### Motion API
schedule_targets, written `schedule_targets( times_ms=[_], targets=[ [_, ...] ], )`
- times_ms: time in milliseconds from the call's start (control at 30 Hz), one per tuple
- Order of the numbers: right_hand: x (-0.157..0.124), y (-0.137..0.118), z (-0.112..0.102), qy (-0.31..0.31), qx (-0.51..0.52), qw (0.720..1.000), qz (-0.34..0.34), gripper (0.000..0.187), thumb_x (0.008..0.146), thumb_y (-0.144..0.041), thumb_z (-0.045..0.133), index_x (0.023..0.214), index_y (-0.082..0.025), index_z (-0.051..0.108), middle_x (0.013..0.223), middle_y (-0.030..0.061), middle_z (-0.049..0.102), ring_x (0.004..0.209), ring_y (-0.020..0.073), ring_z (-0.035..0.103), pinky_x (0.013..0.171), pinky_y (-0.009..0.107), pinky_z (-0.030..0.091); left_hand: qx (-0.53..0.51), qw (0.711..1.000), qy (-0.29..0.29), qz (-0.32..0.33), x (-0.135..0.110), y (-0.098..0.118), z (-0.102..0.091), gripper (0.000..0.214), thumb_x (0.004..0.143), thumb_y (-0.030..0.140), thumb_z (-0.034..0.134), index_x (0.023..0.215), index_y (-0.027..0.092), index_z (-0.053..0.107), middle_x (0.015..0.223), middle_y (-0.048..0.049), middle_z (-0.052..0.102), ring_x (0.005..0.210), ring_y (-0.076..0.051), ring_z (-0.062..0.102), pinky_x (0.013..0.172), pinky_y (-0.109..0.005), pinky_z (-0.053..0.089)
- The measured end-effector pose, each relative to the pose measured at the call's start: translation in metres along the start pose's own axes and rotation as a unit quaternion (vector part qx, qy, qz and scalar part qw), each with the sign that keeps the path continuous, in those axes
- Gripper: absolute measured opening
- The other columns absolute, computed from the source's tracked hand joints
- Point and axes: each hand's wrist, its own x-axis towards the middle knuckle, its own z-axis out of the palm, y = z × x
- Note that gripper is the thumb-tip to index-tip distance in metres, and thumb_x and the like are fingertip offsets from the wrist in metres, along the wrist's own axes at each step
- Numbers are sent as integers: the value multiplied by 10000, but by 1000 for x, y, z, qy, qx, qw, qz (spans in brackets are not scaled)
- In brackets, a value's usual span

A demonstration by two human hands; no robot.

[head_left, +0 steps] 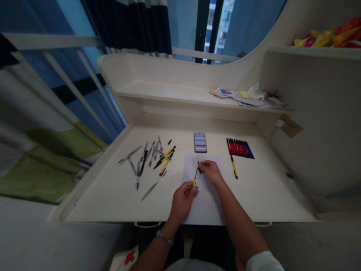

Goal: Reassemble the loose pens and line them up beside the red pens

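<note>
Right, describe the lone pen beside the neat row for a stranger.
On the white desk, right of the paper sheet, find the tight row of red and blue pens. Just below it lies one yellow pen, alone and slanted, the only one not lined up.

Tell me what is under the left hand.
The white paper sheet's edge and the pale desk lie under the left hand; a yellow pen shows at its fingers. The palm hides anything directly beneath.

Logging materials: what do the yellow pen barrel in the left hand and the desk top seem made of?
The yellow pen barrel looks like glossy plastic, from its smooth bright surface, though it is small here. The desk top looks like wood-grain laminate: pale, faint streaks, low sheen.
</note>
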Motion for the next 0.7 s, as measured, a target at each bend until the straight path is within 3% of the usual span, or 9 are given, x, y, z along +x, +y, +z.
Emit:
schedule_targets(
  times_ms=[100, 200, 367, 700],
  targets=[
    [-10, -10, -13, 14, 174, 985, -11, 410, 661, -403, 699, 976, -141, 674, 764, 52, 684, 584, 120, 542, 535, 232, 388, -8, 1000, -8, -1, 0, -2, 4, 310, 800, 386, 642, 989, 140, 633, 928, -103, 716, 825, -212, 697, 799, -353, 543],
    [-21, -25, -20, 28, 240, 970, -28, 369, 664, -398, 715, 944, -159, 685, 807, 53, 683, 602, 105, 532, 533, 218, 376, -8, 1000, -17, -1, 0, -1, 7, 315, 800, 385, 643, 998, 141, 630, 931, -102, 715, 824, -210, 698, 800, -353, 546],
    [-28, -38, -20, 47, 245, 968, -43, 353, 646, -398, 735, 912, -171, 691, 775, 45, 675, 586, 105, 522, 519, 223, 368, -1, 1000, -23, 3, 0, 3, 9, 299, 806, 379, 636, 994, 146, 634, 929, -92, 711, 818, -203, 694, 797, -349, 548],
    [-29, -36, -17, 46, 232, 971, -45, 366, 644, -410, 727, 921, -174, 693, 781, 48, 675, 574, 106, 516, 507, 231, 358, -9, 999, -26, 19, 0, -2, 9, 271, 805, 374, 636, 965, 155, 649, 908, -75, 702, 821, -197, 682, 796, -347, 549]
  ],
)
